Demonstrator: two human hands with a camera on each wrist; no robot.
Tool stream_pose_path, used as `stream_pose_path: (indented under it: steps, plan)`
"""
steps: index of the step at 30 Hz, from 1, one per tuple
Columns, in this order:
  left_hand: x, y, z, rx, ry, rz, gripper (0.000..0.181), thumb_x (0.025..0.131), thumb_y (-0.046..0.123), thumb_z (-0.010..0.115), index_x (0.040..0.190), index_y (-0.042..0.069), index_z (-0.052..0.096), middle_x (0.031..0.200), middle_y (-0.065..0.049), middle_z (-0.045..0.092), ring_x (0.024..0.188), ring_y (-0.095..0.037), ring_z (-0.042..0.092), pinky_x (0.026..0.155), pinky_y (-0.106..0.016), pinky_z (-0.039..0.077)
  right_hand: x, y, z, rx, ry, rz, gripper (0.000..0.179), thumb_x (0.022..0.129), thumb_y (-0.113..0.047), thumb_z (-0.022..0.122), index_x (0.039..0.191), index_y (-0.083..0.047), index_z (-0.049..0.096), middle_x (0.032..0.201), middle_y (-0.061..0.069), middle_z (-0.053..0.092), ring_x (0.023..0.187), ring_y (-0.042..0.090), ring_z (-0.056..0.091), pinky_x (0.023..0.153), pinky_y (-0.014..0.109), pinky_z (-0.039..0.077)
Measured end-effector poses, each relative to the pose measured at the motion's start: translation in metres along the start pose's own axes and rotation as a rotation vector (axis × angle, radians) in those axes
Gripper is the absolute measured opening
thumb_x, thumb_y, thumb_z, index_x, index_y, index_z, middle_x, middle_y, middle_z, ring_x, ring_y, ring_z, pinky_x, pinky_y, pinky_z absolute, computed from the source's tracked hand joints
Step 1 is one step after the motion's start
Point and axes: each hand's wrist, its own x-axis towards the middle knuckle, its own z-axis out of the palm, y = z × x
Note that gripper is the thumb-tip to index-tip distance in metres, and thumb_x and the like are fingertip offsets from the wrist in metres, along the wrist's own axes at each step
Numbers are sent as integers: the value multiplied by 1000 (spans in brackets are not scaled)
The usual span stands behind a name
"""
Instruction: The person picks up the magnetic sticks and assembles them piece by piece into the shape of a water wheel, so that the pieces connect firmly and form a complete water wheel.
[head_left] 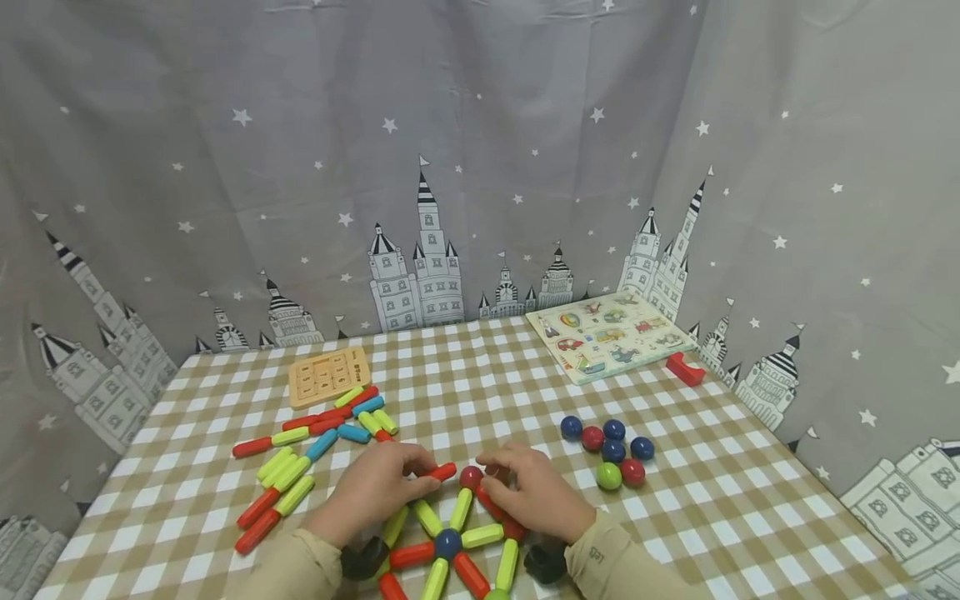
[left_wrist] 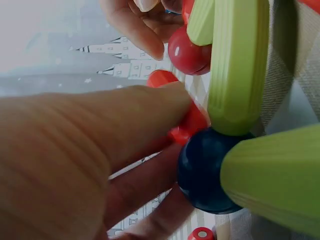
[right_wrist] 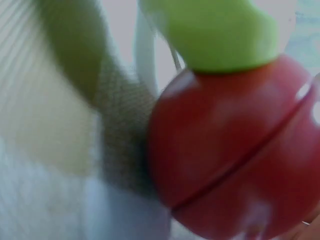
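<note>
My left hand [head_left: 385,482] pinches a short red rod [head_left: 444,472] between thumb and fingers, its free end pointing at a red ball [head_left: 471,477]. Loosely bent, my right hand [head_left: 536,492] has its fingertips right at that ball, the thumb beside a red rod [head_left: 490,505] joined to it. Both hands are over a wheel-like frame of rods around a dark blue ball [head_left: 448,544], with yellow-green and red spokes. In the right wrist view a red ball [right_wrist: 230,150] meets a yellow-green rod [right_wrist: 220,35]; the right fingers are mostly hidden there. I cannot tell whether the right hand grips anything.
Loose red, yellow-green and blue rods [head_left: 321,445] lie to the left. Several balls [head_left: 613,451] sit at the right. Farther back are a wooden number puzzle [head_left: 330,375], a picture board [head_left: 611,333] and a red block [head_left: 685,369] on the checked cloth [head_left: 750,500].
</note>
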Motion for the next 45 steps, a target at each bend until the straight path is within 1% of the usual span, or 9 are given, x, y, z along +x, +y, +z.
stream_pose_path:
  steps: [3,8,11,17,24,28,32,39,45]
  plan:
    - [0,0,1,35,-35,36,8,88,27,83,91,30,76,84,17,69,75,-5,58,70,-31,50,0,1,2,-10,-21,-1,30,100,-24,66,127,-11,71,102,-7,68,90,3,60,80,26,51]
    - [1,4,-1,97,-62,99,7,90,26,81,94,28,76,84,17,69,75,-3,59,68,-30,50,1,4,2,-38,-24,-11,28,99,-24,66,125,-14,73,104,-9,69,93,2,61,85,27,52]
    - [1,7,-1,120,-75,101,7,90,25,81,94,26,76,83,16,69,74,-4,59,67,-31,50,1,5,3,-50,-24,-18,27,99,-23,66,124,-15,73,108,-9,70,96,3,62,89,29,53]
    - [1,8,-1,149,-98,84,7,89,21,82,91,23,75,78,14,66,69,-6,56,63,-30,48,1,6,4,-54,-18,-19,26,99,-23,67,123,-15,74,109,-8,72,98,3,63,90,30,53]
    - [-1,3,2,127,-117,113,8,90,18,80,89,23,74,76,15,64,66,-6,53,61,-27,46,1,4,5,-59,-37,-32,27,98,-21,69,123,-13,74,113,-5,74,103,7,66,94,32,53]
    - [-4,2,1,101,-110,126,9,90,17,80,90,23,73,77,15,63,68,-5,54,61,-27,46,2,4,6,-52,-29,-33,32,98,-27,71,127,-12,73,117,-4,74,106,8,67,95,32,54]
    - [-3,3,0,81,-119,124,9,90,17,80,91,22,72,79,15,64,71,-5,55,65,-28,48,4,4,10,0,-18,-30,38,97,-35,73,127,-13,73,116,-5,75,104,7,66,93,29,54]
    - [-3,3,1,73,-128,117,10,91,17,80,91,22,71,80,15,64,72,-5,55,66,-28,48,9,6,15,24,-26,27,26,96,-31,74,117,-16,77,104,-11,74,95,2,63,87,26,51]
    - [-2,3,2,87,-137,169,11,90,16,80,90,22,71,80,16,63,72,-2,55,65,-26,47,9,7,14,30,-21,25,21,96,-29,73,114,-17,77,102,-11,74,95,2,63,86,26,51]
